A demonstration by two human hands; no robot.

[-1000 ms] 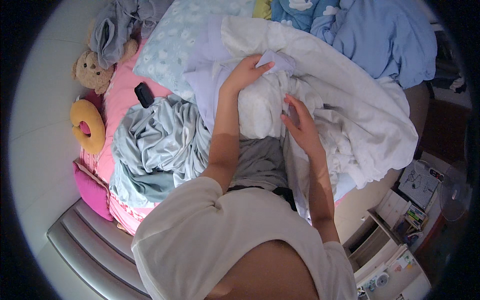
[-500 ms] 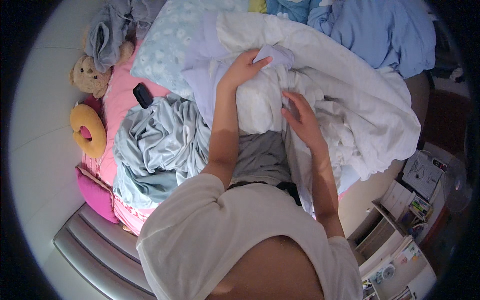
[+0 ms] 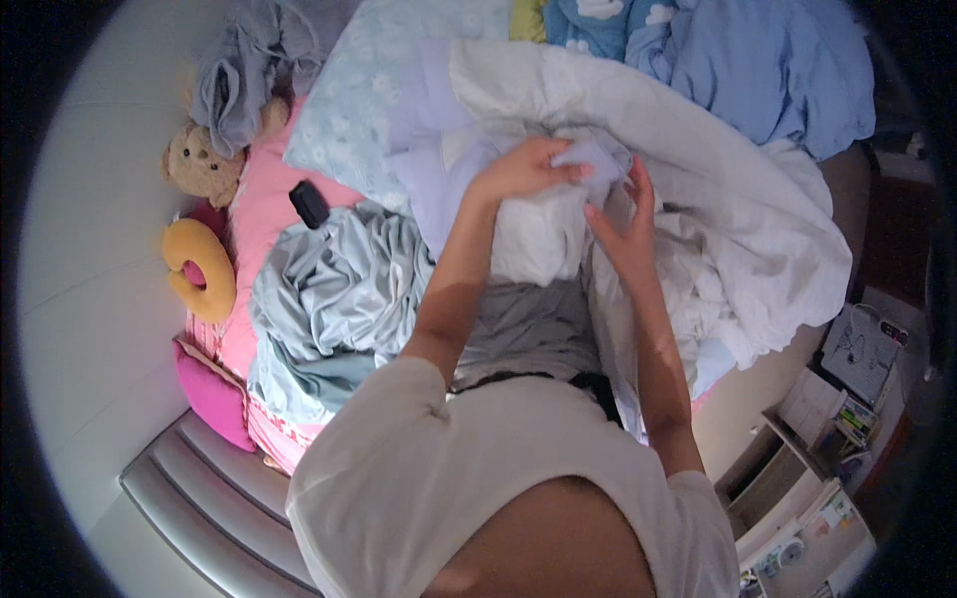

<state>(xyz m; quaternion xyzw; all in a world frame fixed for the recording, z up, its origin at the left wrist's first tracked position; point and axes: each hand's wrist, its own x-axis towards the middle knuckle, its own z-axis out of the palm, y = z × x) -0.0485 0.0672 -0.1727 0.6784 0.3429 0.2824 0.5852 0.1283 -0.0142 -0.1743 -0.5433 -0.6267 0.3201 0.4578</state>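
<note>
A large white quilt (image 3: 738, 229) with a lavender side (image 3: 434, 130) lies rumpled across my lap and the bed. My left hand (image 3: 528, 169) is closed on a bunched lavender fold of it, thumb toward the right; some of its fingers are hidden by the cloth. Just right of that fold is my right hand (image 3: 630, 224), thumb and forefinger spread apart, its fingertips at the fold's edge. Below both hands a white bulge of the quilt hangs over my grey trousers (image 3: 528, 329).
Left lie a crumpled grey-green satin sheet (image 3: 344, 284), a black case (image 3: 309, 204), a yellow neck pillow (image 3: 199, 269), a teddy bear (image 3: 202, 164) and a magenta cushion (image 3: 212, 397). Blue bedding (image 3: 768, 75) is heaped far right. A cluttered shelf unit (image 3: 788, 498) stands lower right.
Both hands have moved right with the lavender fold, which is now more bunched. My right hand has risen toward the fold. The whole view has shifted slightly.
</note>
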